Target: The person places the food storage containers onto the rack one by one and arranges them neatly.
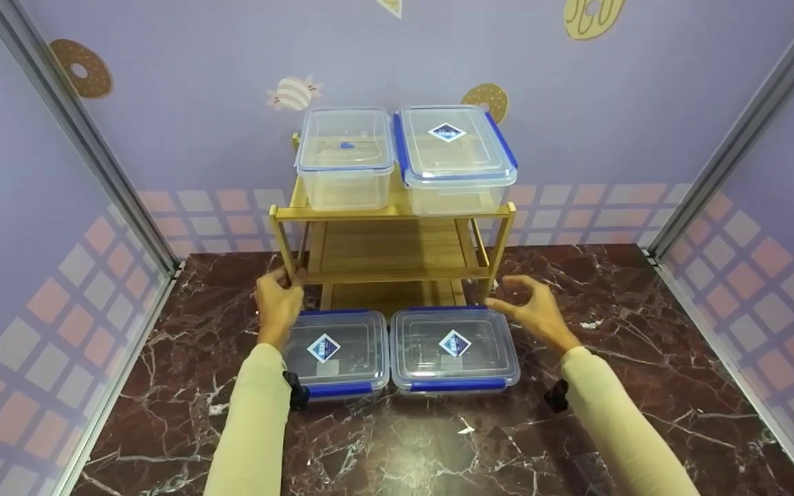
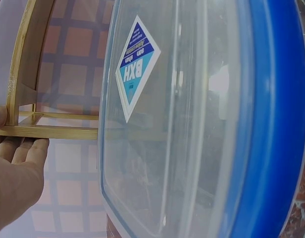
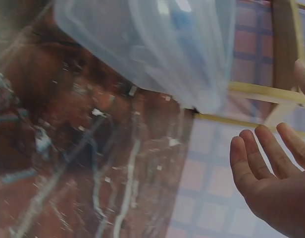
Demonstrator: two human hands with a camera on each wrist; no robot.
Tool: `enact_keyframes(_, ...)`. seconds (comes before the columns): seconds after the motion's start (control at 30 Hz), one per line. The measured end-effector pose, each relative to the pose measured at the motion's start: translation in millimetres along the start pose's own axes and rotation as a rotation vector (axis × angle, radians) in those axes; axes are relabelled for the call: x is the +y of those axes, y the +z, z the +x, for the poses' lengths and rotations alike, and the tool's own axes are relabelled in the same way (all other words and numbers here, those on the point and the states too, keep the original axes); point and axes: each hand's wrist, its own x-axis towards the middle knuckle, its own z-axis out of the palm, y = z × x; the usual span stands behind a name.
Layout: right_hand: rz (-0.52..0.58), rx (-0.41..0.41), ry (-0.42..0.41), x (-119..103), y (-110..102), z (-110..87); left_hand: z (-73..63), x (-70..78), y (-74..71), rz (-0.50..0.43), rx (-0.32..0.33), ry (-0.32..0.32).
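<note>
A wooden tiered rack [image 1: 387,249] stands against the back wall. My left hand [image 1: 278,303] grips its front left leg, thumb on one side and fingers on the other; the wooden leg [image 2: 68,132] shows between them in the left wrist view. Beside the front right leg, my right hand [image 1: 536,313] is held with thumb and fingers spread and nothing between them. Two clear lidded containers sit on the top tier, a left one [image 1: 346,189] and a right one [image 1: 457,158] with blue clips. On the surface before the rack lie a left container [image 1: 349,344] and a right container [image 1: 452,362].
The dark red marbled surface [image 1: 645,386] carries small white scraps [image 1: 466,427]. Patterned purple panels [image 1: 197,103] enclose the back and both sides, joined by grey metal corner posts [image 1: 714,127].
</note>
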Motion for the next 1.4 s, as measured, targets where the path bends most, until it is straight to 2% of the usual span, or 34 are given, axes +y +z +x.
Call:
enact_keyframes(0.23,-0.002,-0.020,0.071,17,17,-4.2,-0.9,0.7,0.0,0.018,-0.007,0.002)
enact_keyframes(0.33,0.031,-0.022,0.089,21,22,-5.2,-0.6,0.4,-0.1,0.017,-0.005,0.004)
enact_keyframes(0.5,0.095,-0.038,0.107,24,31,-6.4,-0.6,-0.1,-0.8,0.007,-0.006,0.004)
enact_keyframes(0.63,0.082,-0.040,0.097,27,35,-7.2,-0.8,-0.6,-0.7,0.010,-0.001,0.001)
enact_keyframes(1.0,0.073,-0.081,0.083,29,29,-15.2,-0.1,0.4,0.1,0.001,0.005,-0.002)
enact_keyframes(1.17,0.053,-0.113,0.031,31,22,-20.3,0.2,0.4,-0.2,-0.001,0.006,-0.001)
enact_keyframes(1.4,0.000,-0.090,0.031,32,20,-24.0,1.0,-1.0,0.0,-0.009,-0.001,-0.007)
